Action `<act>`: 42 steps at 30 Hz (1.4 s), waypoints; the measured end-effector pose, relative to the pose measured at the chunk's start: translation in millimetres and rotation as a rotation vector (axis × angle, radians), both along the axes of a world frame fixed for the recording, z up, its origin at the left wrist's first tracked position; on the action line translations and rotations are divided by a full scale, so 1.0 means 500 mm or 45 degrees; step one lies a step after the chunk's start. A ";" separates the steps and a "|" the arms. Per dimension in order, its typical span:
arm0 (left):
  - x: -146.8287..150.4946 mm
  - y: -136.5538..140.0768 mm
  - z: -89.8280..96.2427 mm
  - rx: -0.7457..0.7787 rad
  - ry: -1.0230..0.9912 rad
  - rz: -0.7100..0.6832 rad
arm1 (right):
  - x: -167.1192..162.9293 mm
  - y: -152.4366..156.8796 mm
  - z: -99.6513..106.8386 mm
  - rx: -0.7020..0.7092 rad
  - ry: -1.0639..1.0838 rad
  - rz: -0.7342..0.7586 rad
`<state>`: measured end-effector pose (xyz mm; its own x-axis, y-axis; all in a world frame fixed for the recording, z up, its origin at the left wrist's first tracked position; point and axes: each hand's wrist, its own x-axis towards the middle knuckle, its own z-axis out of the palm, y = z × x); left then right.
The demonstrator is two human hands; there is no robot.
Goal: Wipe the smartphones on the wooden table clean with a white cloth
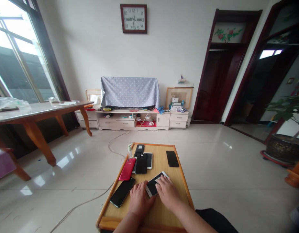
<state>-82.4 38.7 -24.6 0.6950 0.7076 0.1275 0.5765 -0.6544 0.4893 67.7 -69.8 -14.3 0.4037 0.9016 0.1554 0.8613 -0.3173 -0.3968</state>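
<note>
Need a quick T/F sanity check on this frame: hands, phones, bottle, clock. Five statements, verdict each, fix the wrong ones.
1. The right hand rests on the white phone. True.
2. The red phone lies along the right edge of the small wooden table. False: it lies by the left edge.
3. A small clear bottle stands near the table's far left corner. True.
4. The left hand holds the bottle. False: it is at the near left end of the white phone.
5. The wall clock has a round frame. False: its frame has square corners.
</note>
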 end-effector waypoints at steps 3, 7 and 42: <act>0.000 0.004 -0.007 0.010 0.013 0.007 | -0.040 -0.012 -0.023 0.012 0.003 0.092; 0.001 0.006 -0.009 0.000 0.033 -0.004 | -0.038 -0.024 -0.027 0.031 0.029 0.269; 0.009 -0.001 0.013 -0.021 0.050 0.012 | 0.008 0.016 -0.026 0.060 0.073 -0.068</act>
